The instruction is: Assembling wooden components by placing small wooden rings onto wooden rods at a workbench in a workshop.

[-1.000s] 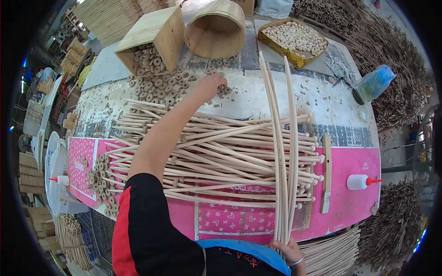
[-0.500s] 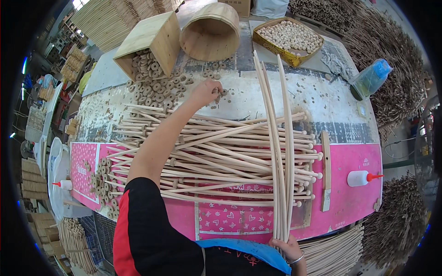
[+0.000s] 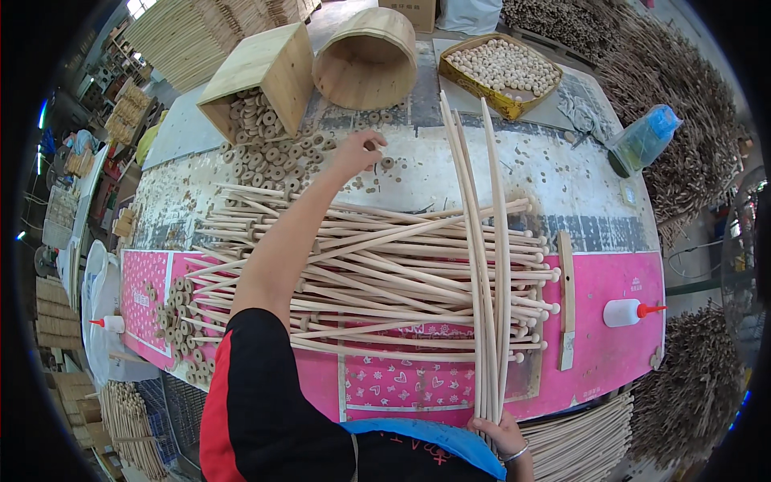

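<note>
My left hand (image 3: 359, 154) reaches over the far middle of the table with its fingers curled together. What they hold, if anything, is hidden. Just right of the fingertips lies a wooden ring (image 3: 388, 163); more wooden rings (image 3: 277, 161) are heaped to the left. At the near edge my right hand (image 3: 499, 434) is closed around the lower ends of several long wooden sticks (image 3: 479, 281), which point away from me. Beneath them lies a pile of wooden sticks (image 3: 385, 269), with round knobs at the right ends and rings on some left ends.
A tipped wooden box (image 3: 281, 60) spills rings beside a wooden bucket (image 3: 365, 60). A yellow tray (image 3: 514, 104) of wooden balls stands far right, near a blue-lidded bottle (image 3: 645, 140). A glue bottle (image 3: 622, 312) and a wooden strip (image 3: 567, 297) lie right.
My left hand has shifted slightly up and left, away from the ring at its fingertips. My right hand keeps its grip on the sticks, almost unmoved.
</note>
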### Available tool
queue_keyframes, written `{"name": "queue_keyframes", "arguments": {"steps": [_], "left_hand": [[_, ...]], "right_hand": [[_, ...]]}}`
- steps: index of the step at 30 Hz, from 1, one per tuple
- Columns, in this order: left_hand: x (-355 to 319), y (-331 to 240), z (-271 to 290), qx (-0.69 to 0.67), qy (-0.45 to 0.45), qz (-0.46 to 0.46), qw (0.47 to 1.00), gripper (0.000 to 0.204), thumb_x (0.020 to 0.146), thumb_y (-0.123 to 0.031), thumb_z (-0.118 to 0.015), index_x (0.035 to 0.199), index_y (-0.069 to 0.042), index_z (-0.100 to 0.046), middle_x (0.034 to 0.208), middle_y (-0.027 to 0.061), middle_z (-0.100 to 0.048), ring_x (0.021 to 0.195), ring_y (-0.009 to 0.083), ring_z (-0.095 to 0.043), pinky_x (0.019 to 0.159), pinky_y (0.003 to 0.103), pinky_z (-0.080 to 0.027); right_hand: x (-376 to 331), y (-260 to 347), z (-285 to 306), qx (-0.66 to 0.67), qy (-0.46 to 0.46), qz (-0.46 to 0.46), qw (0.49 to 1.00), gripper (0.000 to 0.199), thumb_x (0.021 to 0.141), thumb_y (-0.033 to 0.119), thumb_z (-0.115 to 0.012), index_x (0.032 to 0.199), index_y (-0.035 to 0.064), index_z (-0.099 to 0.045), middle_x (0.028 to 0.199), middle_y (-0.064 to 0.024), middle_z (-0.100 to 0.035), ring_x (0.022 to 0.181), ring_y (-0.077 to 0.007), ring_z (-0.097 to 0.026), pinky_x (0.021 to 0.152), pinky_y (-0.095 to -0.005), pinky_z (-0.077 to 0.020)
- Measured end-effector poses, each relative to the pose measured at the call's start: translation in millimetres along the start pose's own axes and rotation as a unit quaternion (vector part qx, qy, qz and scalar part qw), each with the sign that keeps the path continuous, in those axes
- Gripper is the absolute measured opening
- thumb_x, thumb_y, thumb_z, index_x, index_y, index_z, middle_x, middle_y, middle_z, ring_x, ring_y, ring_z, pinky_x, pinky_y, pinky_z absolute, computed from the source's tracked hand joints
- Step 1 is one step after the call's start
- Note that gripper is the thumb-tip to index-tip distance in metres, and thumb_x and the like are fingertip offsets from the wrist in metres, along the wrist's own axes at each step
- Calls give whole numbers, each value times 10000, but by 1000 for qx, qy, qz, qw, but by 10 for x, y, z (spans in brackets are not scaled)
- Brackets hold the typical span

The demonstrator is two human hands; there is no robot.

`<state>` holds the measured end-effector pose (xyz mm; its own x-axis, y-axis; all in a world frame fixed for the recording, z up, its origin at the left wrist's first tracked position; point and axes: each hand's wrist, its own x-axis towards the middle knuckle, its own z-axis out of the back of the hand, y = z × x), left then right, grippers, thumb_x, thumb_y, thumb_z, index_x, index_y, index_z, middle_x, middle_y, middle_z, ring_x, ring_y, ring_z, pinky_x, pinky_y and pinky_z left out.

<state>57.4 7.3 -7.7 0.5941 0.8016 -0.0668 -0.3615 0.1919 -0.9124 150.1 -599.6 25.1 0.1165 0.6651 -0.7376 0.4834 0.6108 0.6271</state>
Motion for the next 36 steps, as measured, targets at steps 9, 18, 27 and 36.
{"name": "queue_keyframes", "arguments": {"steps": [9, 18, 27, 36], "left_hand": [[88, 205, -202, 270, 0, -175, 947, 174, 737, -140, -730, 906, -179, -749, 933, 137, -644, 897, 356, -671, 801, 461, -546], [137, 311, -231, 236, -34, -116, 964, 141, 733, -107, -719, 865, -150, -740, 956, 140, -676, 951, 333, -688, 822, 452, -556], [216, 336, -215, 85, -20, -97, 991, 148, 806, -100, -742, 946, -54, -725, 875, 75, -682, 772, 173, -673, 689, 334, -558], [-209, -81, 342, -534, 15, 35, 844, 135, 975, -204, -685, 1072, -110, -691, 904, 5, -686, 752, 103, -652, 624, 215, -543]], "right_hand": [[2, 16, 13, -21, -5, 24, 999, 185, 941, 158, -691, 1005, -12, -653, 836, -75, -685, 785, -152, -651, 729, -293, -524], [-74, -57, -251, -16, -117, 69, 991, 285, 940, 170, -737, 1159, 48, -600, 851, -3, -651, 721, -86, -593, 621, -239, -480], [-78, 30, -185, -54, -102, 86, 990, 186, 949, 96, -685, 1049, -3, -563, 791, -86, -669, 689, -173, -657, 636, -304, -547], [-218, 70, -314, -50, -145, 145, 977, 314, 930, 73, -730, 1202, 37, -576, 869, -23, -639, 714, -116, -628, 628, -259, -525]]}}
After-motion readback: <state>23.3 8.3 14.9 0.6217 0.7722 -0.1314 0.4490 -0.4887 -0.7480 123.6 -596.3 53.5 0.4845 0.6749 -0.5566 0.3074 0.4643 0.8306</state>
